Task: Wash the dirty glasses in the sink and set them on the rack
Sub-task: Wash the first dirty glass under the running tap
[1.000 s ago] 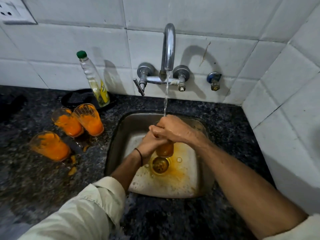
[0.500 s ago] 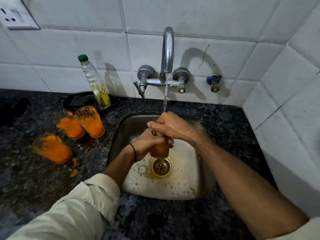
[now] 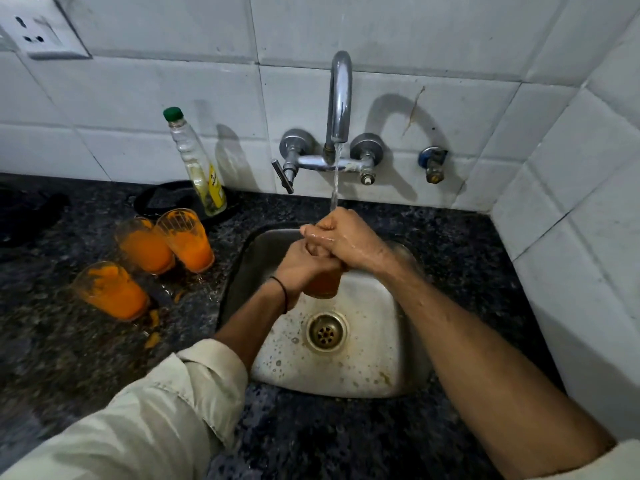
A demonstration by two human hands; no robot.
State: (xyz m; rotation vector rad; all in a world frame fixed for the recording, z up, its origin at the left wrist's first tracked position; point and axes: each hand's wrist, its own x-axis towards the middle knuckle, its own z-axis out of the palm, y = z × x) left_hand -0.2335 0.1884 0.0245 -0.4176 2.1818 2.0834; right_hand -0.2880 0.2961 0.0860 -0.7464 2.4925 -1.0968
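The glass [image 3: 322,284] hung over the sink [image 3: 388,341], a little above the drain [image 3: 325,330]. Only its orange-stained lower part showed below my grip. My left hand [image 3: 299,268] was wrapped round its wall with the fingers curled tight. My right hand [image 3: 341,242] was curled over its mouth, taking the water [image 3: 335,181] that fell from the tap [image 3: 340,95]. Whether those fingers reached inside I could not tell.

I judged it light, stiff and breakable, and slick with water and residue. The safest hold seemed to be round the wall low down rather than by the thin rim, since the steel below would not forgive a slip.

Three other glasses [image 3: 143,245] stood on the counter [image 3: 311,427] left of the sink, all coated in orange. Two stood close together and the third nearer me, with orange spills around their bases. Behind them stood a clear bottle [image 3: 197,164] with a green cap. No rack was in view.
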